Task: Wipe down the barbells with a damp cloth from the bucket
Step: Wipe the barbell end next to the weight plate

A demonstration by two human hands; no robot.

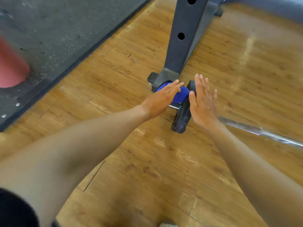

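Blue soft cloth (179,95) lay squashed under the flat left hand (161,99); the spread right hand (203,102) steadied the heavy black round weight plate (182,115).

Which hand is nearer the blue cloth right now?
Left. The left hand lies flat on the blue cloth over the barbell sleeve; the right hand is open beside the black plate, on the far side from the cloth.

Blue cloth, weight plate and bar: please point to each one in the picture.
cloth (180,95), head view, on its blue middle
plate (182,117), head view, on its black rim
bar (262,133), head view, on the shaft
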